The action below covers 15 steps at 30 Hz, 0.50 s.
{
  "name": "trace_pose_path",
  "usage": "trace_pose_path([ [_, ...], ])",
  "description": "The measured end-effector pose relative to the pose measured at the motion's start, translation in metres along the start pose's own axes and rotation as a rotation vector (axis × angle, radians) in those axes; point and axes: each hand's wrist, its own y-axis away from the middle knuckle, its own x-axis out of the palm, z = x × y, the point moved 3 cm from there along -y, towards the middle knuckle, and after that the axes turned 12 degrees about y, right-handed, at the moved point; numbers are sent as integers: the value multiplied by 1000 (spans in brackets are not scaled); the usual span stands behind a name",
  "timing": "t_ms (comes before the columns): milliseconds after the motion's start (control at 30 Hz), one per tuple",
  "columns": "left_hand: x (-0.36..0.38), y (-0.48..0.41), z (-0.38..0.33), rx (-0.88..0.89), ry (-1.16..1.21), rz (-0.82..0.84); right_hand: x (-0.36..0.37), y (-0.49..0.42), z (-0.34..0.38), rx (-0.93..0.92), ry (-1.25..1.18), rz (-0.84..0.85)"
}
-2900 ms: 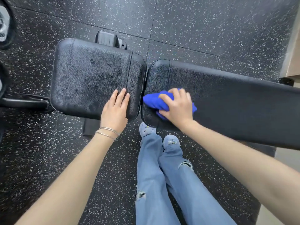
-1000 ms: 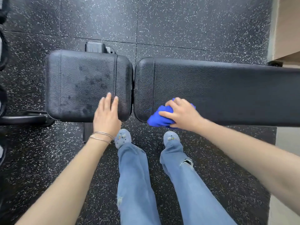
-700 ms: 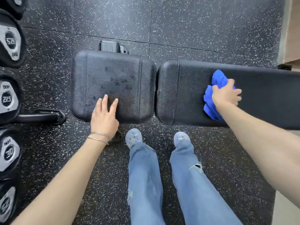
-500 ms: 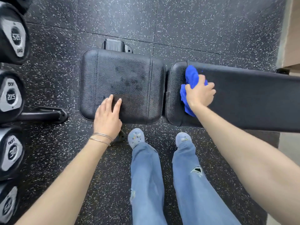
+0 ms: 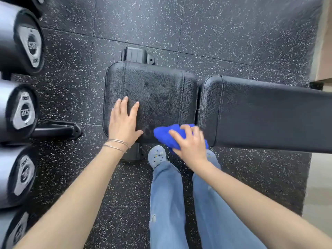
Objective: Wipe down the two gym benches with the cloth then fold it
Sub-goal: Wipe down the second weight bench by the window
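Two hands, one cloth, one bench in view.

1. Square black pebble-grain vinyl seat pad (image 5: 158,90). Landmark for all entries below. Dark blotches across its middle, judged damp and not yet wiped.

2. Long black vinyl back pad (image 5: 269,114). Butted against the seat pad's right end, narrow gap between.

3. Bright-blue bunched cloth (image 5: 167,134). On the seat pad's near right corner, partly over the near edge, close to the gap.

4. Right hand (image 5: 190,146). On top of the cloth, fingers bent down over it and pressing it to the vinyl. Motion-blurred, so probably clutching rather than merely pushing.

5. Left hand (image 5: 124,123). Flat on the seat pad's near left part, fingers straight and slightly fanned, nothing held. Two thin metal bangles (image 5: 116,143) at the wrist.

6. Black dumbbells with grey end-plates (image 5: 25,112). Racked well left of the seat pad.

Step in hand: wiping, on the seat pad's near edge. Folding not begun, and no second bench in view.

Next move, as judged: sweep the cloth from the near right corner across the blotches toward the far edge. Lift or shift the left hand to free the left part. Keep firm downward pressure. With so small a wad, expect several overlapping passes.
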Motion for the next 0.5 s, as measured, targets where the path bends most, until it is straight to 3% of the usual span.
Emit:
trace_pose_path([
  [67,2,0,-3,-15,0,9,1,9,-3,-143,68,8],
  [133,4,0,-4,-19,-23,20,-1,-12,-15,-143,102,17],
  [367,8,-1,-5,-45,-37,14,-26,-164,-61,169,157,27],
  [500,11,-2,-5,-67,-23,3,-25,-205,-70,418,-72,144],
])
